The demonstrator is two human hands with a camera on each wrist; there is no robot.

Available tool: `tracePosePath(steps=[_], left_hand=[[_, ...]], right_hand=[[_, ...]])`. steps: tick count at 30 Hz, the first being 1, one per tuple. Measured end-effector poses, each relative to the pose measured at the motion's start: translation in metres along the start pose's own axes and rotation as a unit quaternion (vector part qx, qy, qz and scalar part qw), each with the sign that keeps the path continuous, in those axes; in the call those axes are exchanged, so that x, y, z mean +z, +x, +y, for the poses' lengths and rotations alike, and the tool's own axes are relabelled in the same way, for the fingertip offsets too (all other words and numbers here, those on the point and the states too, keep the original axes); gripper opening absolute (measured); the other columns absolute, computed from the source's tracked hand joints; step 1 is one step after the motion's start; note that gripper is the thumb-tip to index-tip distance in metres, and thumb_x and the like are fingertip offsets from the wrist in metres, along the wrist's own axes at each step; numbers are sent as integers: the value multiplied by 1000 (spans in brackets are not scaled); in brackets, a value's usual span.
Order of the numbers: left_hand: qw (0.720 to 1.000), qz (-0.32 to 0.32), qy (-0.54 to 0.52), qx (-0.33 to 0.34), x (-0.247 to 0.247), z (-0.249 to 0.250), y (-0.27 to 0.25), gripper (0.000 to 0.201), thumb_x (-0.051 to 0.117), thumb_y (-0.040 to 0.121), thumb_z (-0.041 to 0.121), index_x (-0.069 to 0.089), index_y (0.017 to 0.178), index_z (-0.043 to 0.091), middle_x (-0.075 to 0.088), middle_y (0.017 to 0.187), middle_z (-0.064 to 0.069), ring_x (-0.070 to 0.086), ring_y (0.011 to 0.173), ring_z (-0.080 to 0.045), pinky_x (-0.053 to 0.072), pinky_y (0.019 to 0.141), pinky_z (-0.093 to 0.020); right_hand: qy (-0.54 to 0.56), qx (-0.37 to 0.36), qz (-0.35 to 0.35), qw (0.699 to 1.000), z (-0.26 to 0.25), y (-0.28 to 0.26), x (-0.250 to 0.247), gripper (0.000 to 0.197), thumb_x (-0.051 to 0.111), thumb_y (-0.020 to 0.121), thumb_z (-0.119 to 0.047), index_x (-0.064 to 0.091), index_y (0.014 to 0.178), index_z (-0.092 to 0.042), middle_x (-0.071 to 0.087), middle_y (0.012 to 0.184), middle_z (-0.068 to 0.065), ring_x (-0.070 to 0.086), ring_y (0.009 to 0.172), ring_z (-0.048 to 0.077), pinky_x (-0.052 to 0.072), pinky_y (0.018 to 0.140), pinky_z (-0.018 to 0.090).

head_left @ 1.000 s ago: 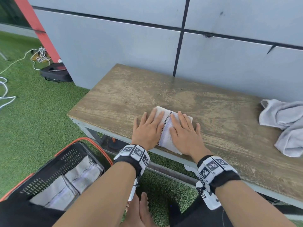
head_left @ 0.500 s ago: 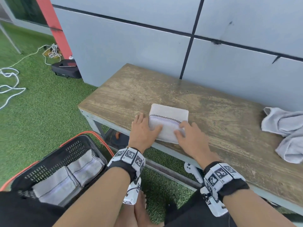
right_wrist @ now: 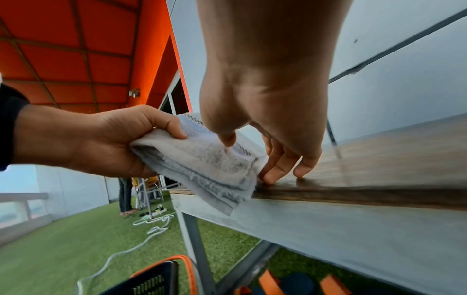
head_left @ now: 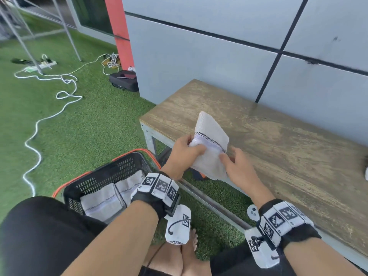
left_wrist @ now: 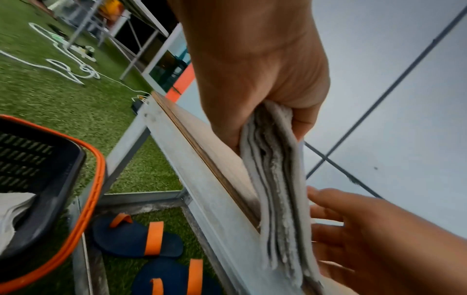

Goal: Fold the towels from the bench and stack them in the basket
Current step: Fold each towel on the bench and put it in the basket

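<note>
A folded white towel (head_left: 211,140) with a checkered stripe is tilted up over the front left edge of the wooden bench (head_left: 278,148). My left hand (head_left: 190,151) grips its left end, thumb on top; in the left wrist view the left hand (left_wrist: 255,103) clamps the stacked layers of the towel (left_wrist: 276,191). My right hand (head_left: 229,159) is relaxed at the towel's right edge, and its fingertips (right_wrist: 269,175) rest on the bench top beside the towel (right_wrist: 202,165). The black basket (head_left: 103,174) with an orange rim sits on the grass at lower left, with folded towels (head_left: 103,203) inside.
A corner of an unfolded grey towel (head_left: 366,172) shows at the far right of the bench. Blue and orange sandals (left_wrist: 141,237) lie under the bench. White cables (head_left: 37,124) and a black case (head_left: 124,80) lie on the grass. The grey wall (head_left: 219,56) backs the bench.
The towel lay flat under both hands; now my left hand has lifted it off the bench and tilted it. My right hand has loosened at its edge. The view has swung left.
</note>
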State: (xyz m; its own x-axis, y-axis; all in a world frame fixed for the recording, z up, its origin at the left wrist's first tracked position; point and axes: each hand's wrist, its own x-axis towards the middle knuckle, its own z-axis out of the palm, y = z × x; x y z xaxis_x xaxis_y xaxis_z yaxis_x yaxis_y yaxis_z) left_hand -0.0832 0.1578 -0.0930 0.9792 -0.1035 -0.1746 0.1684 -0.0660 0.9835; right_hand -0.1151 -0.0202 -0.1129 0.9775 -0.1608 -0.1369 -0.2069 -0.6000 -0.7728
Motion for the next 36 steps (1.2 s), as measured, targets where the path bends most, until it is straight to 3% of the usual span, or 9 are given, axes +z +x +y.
tracePosePath(steps=[3, 7, 10, 13, 17, 21, 24, 31, 36], left_hand=[[995, 34, -96, -3, -31, 3, -8, 45, 66, 63, 15, 65, 106, 0, 70, 93, -23, 65, 82, -27, 52, 73, -42], [979, 96, -178, -34, -77, -7, -13, 42, 65, 62, 5, 66, 103, 2, 69, 92, -16, 66, 84, -31, 53, 72, -41], [972, 163, -162, -59, -108, -23, -17, 38, 68, 66, 9, 63, 103, 6, 71, 97, -11, 69, 87, -30, 58, 72, -44], [963, 227, -108, -98, -135, -46, -15, 25, 73, 79, 13, 59, 100, 11, 69, 107, -13, 68, 96, -30, 56, 88, -54], [948, 265, -25, -172, -160, -87, -8, 28, 73, 82, 23, 58, 102, 10, 66, 102, -6, 63, 87, -19, 56, 77, -37], [923, 255, 67, -279, -178, -136, 3, 16, 69, 87, 21, 57, 81, 12, 57, 77, -1, 52, 67, -14, 41, 57, -24], [894, 215, 159, -359, -188, -175, 14, 10, 66, 84, 17, 62, 81, 8, 64, 80, -10, 62, 80, -25, 48, 68, -29], [843, 176, 259, -438, -200, -232, 35, 22, 64, 86, 20, 68, 100, 4, 64, 87, -7, 62, 81, -19, 44, 52, -16], [838, 199, 208, -462, -211, -259, 45, 28, 63, 81, 16, 69, 98, -5, 73, 100, -21, 71, 96, -35, 57, 70, -35]], right_hand=[[92, 17, -41, 995, -29, -1, 23, 46, 43, 102, -50, 44, 138, -22, 53, 127, -8, 51, 110, 14, 37, 87, 33], [188, 28, -82, 978, -58, 8, 58, 42, 61, 91, -46, 56, 128, -27, 64, 126, -7, 62, 112, 15, 49, 97, 42], [175, -13, -108, 979, -76, 17, 83, 42, 65, 87, -31, 53, 128, -26, 66, 120, -5, 65, 107, 16, 52, 97, 47], [132, -59, -133, 981, -90, 23, 108, 54, 65, 93, -22, 41, 141, -24, 60, 128, -6, 61, 112, 13, 50, 99, 41], [64, -99, -151, 982, -93, 33, 152, 73, 63, 94, -16, 23, 154, -21, 50, 149, 2, 50, 133, 19, 36, 114, 38], [7, -122, -194, 973, -81, 33, 201, 83, 58, 97, -10, 6, 160, -26, 39, 158, 8, 40, 142, 25, 32, 107, 27], [-31, -117, -237, 964, -60, 37, 237, 87, 53, 96, -6, 1, 160, -35, 37, 159, 5, 42, 140, 27, 36, 103, 29], [-115, -97, -328, 933, -19, 63, 290, 65, 44, 96, -2, 33, 149, -39, 49, 138, 7, 51, 120, 28, 45, 93, 37], [-164, -90, -382, 905, -17, 87, 322, 55, 45, 94, 0, 49, 142, -26, 48, 132, 8, 48, 124, 29, 42, 102, 37]])
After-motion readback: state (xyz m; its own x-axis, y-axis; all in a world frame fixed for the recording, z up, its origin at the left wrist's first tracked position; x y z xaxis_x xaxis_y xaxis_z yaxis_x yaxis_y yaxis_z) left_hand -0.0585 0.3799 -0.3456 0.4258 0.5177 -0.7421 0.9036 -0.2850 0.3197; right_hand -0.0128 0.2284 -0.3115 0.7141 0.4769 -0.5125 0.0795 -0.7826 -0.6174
